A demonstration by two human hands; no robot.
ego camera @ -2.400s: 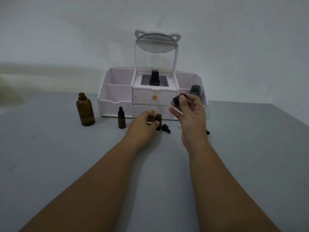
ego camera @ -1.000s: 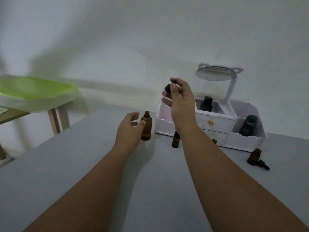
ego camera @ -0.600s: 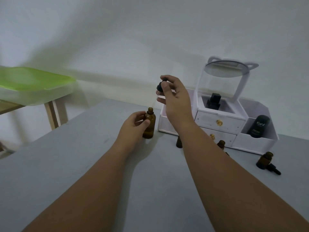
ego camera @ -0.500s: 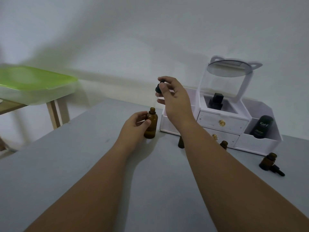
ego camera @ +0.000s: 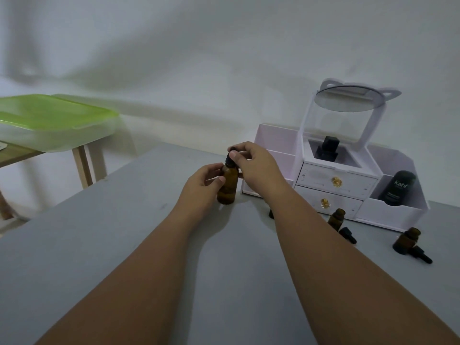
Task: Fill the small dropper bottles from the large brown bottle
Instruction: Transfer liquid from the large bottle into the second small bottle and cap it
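The large brown bottle (ego camera: 227, 186) stands upright on the grey table (ego camera: 99, 245), left of the white organizer. My left hand (ego camera: 202, 185) grips its side. My right hand (ego camera: 254, 165) pinches a black dropper (ego camera: 230, 159) by its bulb, and the dropper sits in the large bottle's mouth. Two small brown dropper bottles stand open at the right: one (ego camera: 336, 219) with a loose black cap (ego camera: 348, 235) beside it, another (ego camera: 407, 241) with its cap (ego camera: 420, 255) lying next to it. A third small bottle (ego camera: 270, 213) is mostly hidden behind my right forearm.
A white organizer (ego camera: 388, 212) with two drawers and a cat-ear mirror (ego camera: 348, 98) stands at the back right, holding a black bottle (ego camera: 326, 150) and a dark Kahf tube (ego camera: 397, 188). A green-lidded plastic box (ego camera: 49, 120) rests on a wooden table at the left.
My right hand has lowered the dropper from above the large brown bottle down into its mouth. My left hand keeps its hold on the bottle.
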